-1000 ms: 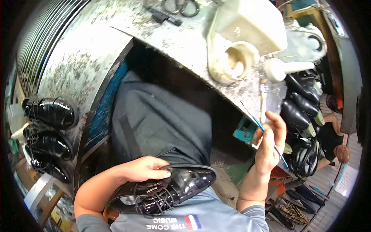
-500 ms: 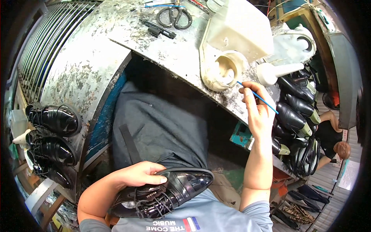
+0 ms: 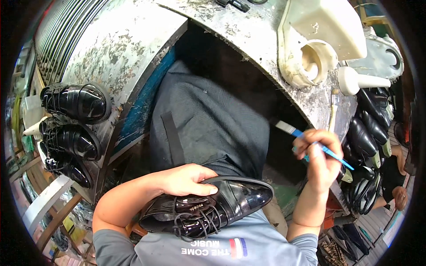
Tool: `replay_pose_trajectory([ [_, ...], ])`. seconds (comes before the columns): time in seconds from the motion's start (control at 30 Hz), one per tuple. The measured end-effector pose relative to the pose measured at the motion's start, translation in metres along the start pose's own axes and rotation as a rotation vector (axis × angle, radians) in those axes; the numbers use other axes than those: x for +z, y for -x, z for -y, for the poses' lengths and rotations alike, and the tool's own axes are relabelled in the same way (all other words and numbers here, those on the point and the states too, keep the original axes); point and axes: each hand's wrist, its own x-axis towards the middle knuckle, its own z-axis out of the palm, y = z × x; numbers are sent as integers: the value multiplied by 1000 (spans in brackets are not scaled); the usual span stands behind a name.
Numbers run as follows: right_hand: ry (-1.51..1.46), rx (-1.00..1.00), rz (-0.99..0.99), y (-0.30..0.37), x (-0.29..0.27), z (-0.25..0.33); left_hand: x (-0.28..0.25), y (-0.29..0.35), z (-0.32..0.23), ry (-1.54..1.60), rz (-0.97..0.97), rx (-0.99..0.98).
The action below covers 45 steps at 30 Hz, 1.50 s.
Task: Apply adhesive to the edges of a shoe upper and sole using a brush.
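Observation:
My left hand grips a glossy black lace-up dress shoe against my body, thumb on its upper edge near the sole. The shoe lies on its side, toe pointing right. In the fingers of my right hand is a small flat paintbrush with a blue handle. Its pale bristles point left, out in the air past the bench edge and apart from the shoe. Beyond that hand, an off-white plastic jug with a cut opening sits on the bench, a whitish substance inside.
Several finished black lace-up shoes stand at the left. On the right of the worn bench are a white nozzle bottle, another brush and several black shoes on lasts. A dark strap lies on my lap.
My right hand has brought the blue brush away from the jug opening, back toward me over the bench edge. The left hand keeps its hold on the shoe. The view has shifted.

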Motion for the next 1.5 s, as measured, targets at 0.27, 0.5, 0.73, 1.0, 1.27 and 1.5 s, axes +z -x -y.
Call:
replay_pose_trajectory([
  [0.27, -30, 49, 612, 16, 24, -31, -5, -6, 6, -76, -2, -51],
  [0.5, -3, 74, 699, 17, 35, -37, 1, -4, 2, -245, -30, 1],
  [0.73, 5, 72, 696, 16, 34, -36, 4, 1, -4, -348, -69, 15],
  [1.0, 16, 81, 680, 16, 32, -36, 7, 2, -11, -396, -84, 16],
  [1.27, 46, 67, 708, 16, 34, -35, 4, 0, -3, -366, -73, 5],
  [1.5, 42, 50, 711, 15, 36, -34, 5, 1, -2, -341, -85, 6],
])
